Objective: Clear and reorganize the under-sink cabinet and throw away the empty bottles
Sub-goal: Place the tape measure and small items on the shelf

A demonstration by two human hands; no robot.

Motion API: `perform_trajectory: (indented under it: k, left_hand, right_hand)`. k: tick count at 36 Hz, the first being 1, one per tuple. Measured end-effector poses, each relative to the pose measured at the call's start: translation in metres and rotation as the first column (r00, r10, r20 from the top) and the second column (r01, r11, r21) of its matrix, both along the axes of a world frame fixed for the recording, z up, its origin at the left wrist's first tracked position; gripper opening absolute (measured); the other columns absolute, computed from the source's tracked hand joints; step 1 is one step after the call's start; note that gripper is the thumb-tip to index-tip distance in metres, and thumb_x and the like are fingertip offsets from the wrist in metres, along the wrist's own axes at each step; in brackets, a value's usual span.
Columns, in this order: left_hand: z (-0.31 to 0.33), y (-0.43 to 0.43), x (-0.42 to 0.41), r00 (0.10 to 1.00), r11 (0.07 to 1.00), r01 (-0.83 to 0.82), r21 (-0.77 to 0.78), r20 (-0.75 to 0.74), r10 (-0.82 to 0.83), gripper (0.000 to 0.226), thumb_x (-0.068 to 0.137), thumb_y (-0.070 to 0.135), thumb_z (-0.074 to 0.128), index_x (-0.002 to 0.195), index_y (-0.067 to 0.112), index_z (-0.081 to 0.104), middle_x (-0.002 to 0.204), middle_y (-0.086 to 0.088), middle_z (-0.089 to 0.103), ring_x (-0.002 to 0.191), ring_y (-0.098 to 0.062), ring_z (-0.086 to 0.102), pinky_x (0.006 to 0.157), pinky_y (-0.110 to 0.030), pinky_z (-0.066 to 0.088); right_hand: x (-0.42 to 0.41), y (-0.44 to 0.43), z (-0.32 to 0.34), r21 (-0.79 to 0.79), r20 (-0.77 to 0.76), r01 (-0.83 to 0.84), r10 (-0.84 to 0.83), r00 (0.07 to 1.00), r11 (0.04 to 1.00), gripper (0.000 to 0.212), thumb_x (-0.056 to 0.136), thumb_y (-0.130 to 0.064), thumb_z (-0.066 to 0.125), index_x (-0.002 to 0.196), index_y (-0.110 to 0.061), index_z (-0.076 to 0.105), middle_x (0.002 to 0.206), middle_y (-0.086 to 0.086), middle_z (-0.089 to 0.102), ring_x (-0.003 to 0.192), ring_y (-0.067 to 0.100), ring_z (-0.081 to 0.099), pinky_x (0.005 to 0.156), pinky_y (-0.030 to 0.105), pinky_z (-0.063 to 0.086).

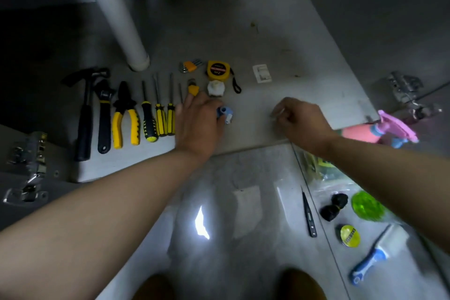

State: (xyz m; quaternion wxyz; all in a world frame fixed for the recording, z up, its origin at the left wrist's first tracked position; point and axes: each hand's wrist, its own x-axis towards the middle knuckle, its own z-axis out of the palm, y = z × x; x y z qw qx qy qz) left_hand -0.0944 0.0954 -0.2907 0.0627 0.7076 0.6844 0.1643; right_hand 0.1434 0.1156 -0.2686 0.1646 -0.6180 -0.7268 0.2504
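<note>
My left hand (198, 120) rests on the cabinet floor (280, 46) and holds a small blue and white plastic fitting (225, 114) at its fingertips. My right hand (300, 119) hovers to the right with fingers curled around a small pale item that is too blurred to name. A row of tools lies left of my left hand: hammer (84, 114), wrench (104, 114), yellow pliers (125, 117), several screwdrivers (158, 112). Behind them are hex keys (191, 66), a yellow tape measure (218, 70) and a white plastic part (215, 87). A pink spray bottle (379, 130) lies at the right cabinet edge.
A white drain pipe (121, 19) comes down at the back left. A white switch plate (261, 73) lies on the cabinet floor. Door hinges (403, 86) sit at both sides. On the tiled floor at right lie a tester pen (308, 212), a green scrubber (366, 204), black rolls (333, 206), a blue-handled brush (372, 258).
</note>
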Motion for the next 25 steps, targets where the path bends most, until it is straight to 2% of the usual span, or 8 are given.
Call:
perform_trajectory:
  k: [3, 7, 10, 12, 15, 18, 20, 25]
  left_hand:
    - [0.007, -0.01, 0.009, 0.999, 0.999, 0.041, 0.033, -0.027, -0.04, 0.033, 0.087, 0.029, 0.066, 0.118, 0.018, 0.063, 0.113, -0.011, 0.057, 0.109, -0.034, 0.05, 0.085, -0.043, 0.039]
    - [0.018, -0.033, 0.034, 0.962, 0.959, 0.273, 0.075, -0.011, -0.273, 0.032, 0.087, 0.023, 0.061, 0.118, 0.016, 0.059, 0.111, -0.008, 0.054, 0.108, -0.031, 0.049, 0.088, -0.044, 0.042]
    - [0.018, -0.052, 0.058, 0.871, 0.869, 0.49, 0.07, 0.007, -0.492, 0.024, 0.086, 0.016, 0.061, 0.109, 0.012, 0.064, 0.105, -0.009, 0.056, 0.098, -0.031, 0.052, 0.083, -0.043, 0.042]
    - [0.014, -0.064, 0.07, 0.805, 0.805, 0.592, 0.043, 0.025, -0.593, 0.02, 0.087, 0.014, 0.062, 0.106, 0.011, 0.066, 0.103, -0.009, 0.058, 0.098, -0.031, 0.054, 0.081, -0.042, 0.042]
    - [0.003, -0.076, 0.081, 0.717, 0.718, 0.694, -0.043, 0.122, -0.686, 0.018, 0.09, 0.013, 0.062, 0.108, 0.012, 0.068, 0.104, -0.006, 0.06, 0.101, -0.027, 0.054, 0.085, -0.04, 0.044]
    - [-0.012, -0.084, 0.085, 0.679, 0.656, 0.734, -0.177, 0.223, -0.7, 0.018, 0.096, 0.017, 0.056, 0.11, 0.018, 0.066, 0.103, 0.002, 0.057, 0.099, -0.016, 0.049, 0.088, -0.037, 0.045]
    - [-0.021, -0.087, 0.085, 0.688, 0.623, 0.725, -0.293, 0.277, -0.671, 0.017, 0.098, 0.021, 0.053, 0.111, 0.025, 0.064, 0.104, 0.009, 0.056, 0.098, -0.009, 0.046, 0.09, -0.033, 0.045]
    - [-0.034, -0.09, 0.081, 0.784, 0.549, 0.618, -0.562, 0.387, -0.487, 0.017, 0.099, 0.027, 0.052, 0.111, 0.03, 0.063, 0.106, 0.008, 0.061, 0.1, -0.01, 0.057, 0.09, -0.036, 0.052]
  right_hand:
    - [0.029, -0.036, -0.008, -0.114, 0.033, 0.044, -0.04, 0.999, 0.993, 0.015, 0.086, -0.013, 0.055, 0.082, -0.017, 0.068, 0.068, 0.0, 0.071, 0.061, 0.017, 0.068, 0.062, 0.03, 0.056]
    - [0.063, -0.09, -0.029, -0.305, 0.039, 0.128, -0.122, 0.992, 0.944, 0.014, 0.085, -0.011, 0.057, 0.075, -0.016, 0.065, 0.06, 0.002, 0.069, 0.049, 0.016, 0.067, 0.046, 0.031, 0.055]
    - [0.077, -0.126, -0.048, -0.406, 0.19, 0.174, -0.103, 0.976, 0.897, 0.013, 0.087, -0.025, 0.065, 0.077, -0.016, 0.065, 0.067, 0.006, 0.071, 0.063, 0.023, 0.071, 0.059, 0.03, 0.056]
    - [0.08, -0.144, -0.06, -0.477, 0.331, 0.195, -0.03, 0.943, 0.857, 0.017, 0.089, -0.034, 0.064, 0.088, -0.017, 0.065, 0.078, 0.008, 0.073, 0.075, 0.026, 0.073, 0.073, 0.036, 0.059]
    - [0.079, -0.164, -0.077, -0.519, 0.411, 0.276, -0.047, 0.911, 0.809, 0.026, 0.092, -0.036, 0.061, 0.1, -0.012, 0.059, 0.092, 0.013, 0.071, 0.079, 0.029, 0.073, 0.068, 0.034, 0.058]
    - [0.075, -0.174, -0.094, -0.481, 0.495, 0.33, -0.059, 0.867, 0.812, 0.031, 0.092, -0.035, 0.059, 0.109, -0.009, 0.06, 0.107, 0.017, 0.065, 0.096, 0.036, 0.067, 0.068, 0.031, 0.046]
    - [0.07, -0.177, -0.102, -0.489, 0.514, 0.343, -0.053, 0.856, 0.802, 0.028, 0.094, -0.031, 0.058, 0.111, -0.009, 0.061, 0.109, 0.017, 0.065, 0.099, 0.036, 0.067, 0.073, 0.033, 0.05]
    - [0.065, -0.177, -0.101, -0.515, 0.471, 0.317, -0.045, 0.881, 0.797, 0.023, 0.092, -0.026, 0.058, 0.109, -0.012, 0.063, 0.105, 0.014, 0.068, 0.097, 0.033, 0.069, 0.079, 0.037, 0.056]
